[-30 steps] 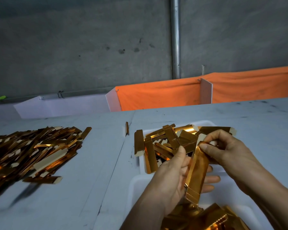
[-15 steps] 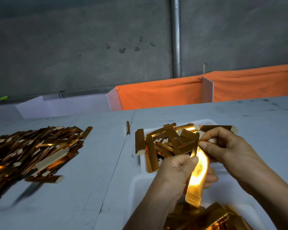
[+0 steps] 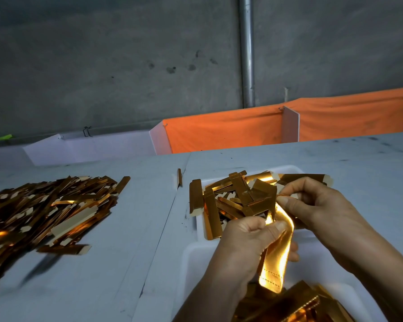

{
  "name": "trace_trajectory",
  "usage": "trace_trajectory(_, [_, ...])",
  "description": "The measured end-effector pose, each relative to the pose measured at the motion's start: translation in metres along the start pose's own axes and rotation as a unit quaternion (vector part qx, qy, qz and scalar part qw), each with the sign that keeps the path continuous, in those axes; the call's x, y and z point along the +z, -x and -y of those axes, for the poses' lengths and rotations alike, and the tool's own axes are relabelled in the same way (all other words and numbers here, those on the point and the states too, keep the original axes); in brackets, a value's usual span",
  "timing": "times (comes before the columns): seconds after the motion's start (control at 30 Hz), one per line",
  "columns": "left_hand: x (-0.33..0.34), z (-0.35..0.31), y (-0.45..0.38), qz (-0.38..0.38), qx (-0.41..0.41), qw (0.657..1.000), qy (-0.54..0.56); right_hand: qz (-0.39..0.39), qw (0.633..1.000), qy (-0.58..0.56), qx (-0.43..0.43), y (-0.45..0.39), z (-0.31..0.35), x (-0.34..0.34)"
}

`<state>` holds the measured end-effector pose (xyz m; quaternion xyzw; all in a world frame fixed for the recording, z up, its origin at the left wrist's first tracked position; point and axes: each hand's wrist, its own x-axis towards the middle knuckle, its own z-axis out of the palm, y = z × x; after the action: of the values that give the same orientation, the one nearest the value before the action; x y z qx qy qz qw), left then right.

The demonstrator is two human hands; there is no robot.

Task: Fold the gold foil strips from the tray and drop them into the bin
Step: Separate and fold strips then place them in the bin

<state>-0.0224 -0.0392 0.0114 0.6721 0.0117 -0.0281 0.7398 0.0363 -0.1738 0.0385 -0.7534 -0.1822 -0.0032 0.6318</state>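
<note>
A gold foil strip [image 3: 276,256] hangs bent between both hands above a white tray [image 3: 196,256]. My left hand [image 3: 247,240] pinches its middle with thumb and fingers. My right hand [image 3: 312,205] pinches its upper end, curled round it. The strip's lower end glows bright and points down at a heap of gold strips [image 3: 296,305] in the near tray. Behind the hands a second white tray [image 3: 291,169] holds several gold strips [image 3: 233,198], some hanging over its left rim.
A large heap of flat gold strips [image 3: 40,210] covers the grey table [image 3: 126,252] at the left. One loose strip [image 3: 179,177] stands near the table seam. Orange cloth panels [image 3: 219,131] and a white board [image 3: 91,145] line the far edge.
The strip has bent from nearly straight into a curve between the hands. My left thumb has slid onto its face, and my right hand has pulled the top end back.
</note>
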Motion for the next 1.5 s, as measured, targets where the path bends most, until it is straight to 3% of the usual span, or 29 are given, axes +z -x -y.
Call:
trace_trajectory(0.33, [0.004, 0.007, -0.001, -0.052, 0.030, 0.994, -0.094, 0.028, 1.000, 0.000, -0.005, -0.003, -0.007, -0.003])
trace_trajectory(0.6, [-0.001, 0.008, -0.007, -0.006, -0.040, 0.988, -0.151, 0.007, 0.999, -0.024, 0.035, -0.004, -0.010, -0.006])
trace_trajectory(0.73, [-0.004, 0.007, -0.007, -0.012, -0.027, 0.995, -0.094, 0.016, 0.998, -0.041, 0.049, -0.005, -0.010, -0.006])
trace_trajectory(0.83, [-0.005, 0.008, -0.008, -0.044, 0.010, 0.986, -0.158, 0.006, 0.996, -0.056, 0.066, -0.006, -0.009, -0.008])
trace_trajectory(0.93, [-0.002, 0.006, -0.008, -0.086, 0.076, 0.951, -0.288, 0.000, 0.990, -0.094, 0.104, -0.008, -0.008, -0.013])
trace_trajectory(1.07, [0.004, 0.011, -0.007, -0.151, 0.214, 0.825, -0.501, 0.010, 0.985, -0.105, 0.134, -0.009, -0.006, -0.016])
trace_trajectory(1.13, [0.004, 0.014, -0.009, -0.181, 0.239, 0.793, -0.530, 0.013, 0.983, -0.116, 0.141, -0.009, -0.006, -0.017])
trace_trajectory(1.27, [-0.001, 0.012, -0.010, -0.177, 0.197, 0.841, -0.473, 0.026, 0.983, -0.119, 0.137, -0.010, -0.004, -0.020])
trace_trajectory(1.5, [0.001, 0.005, -0.009, -0.163, 0.177, 0.855, -0.459, 0.012, 0.988, -0.110, 0.103, -0.007, -0.002, -0.021])
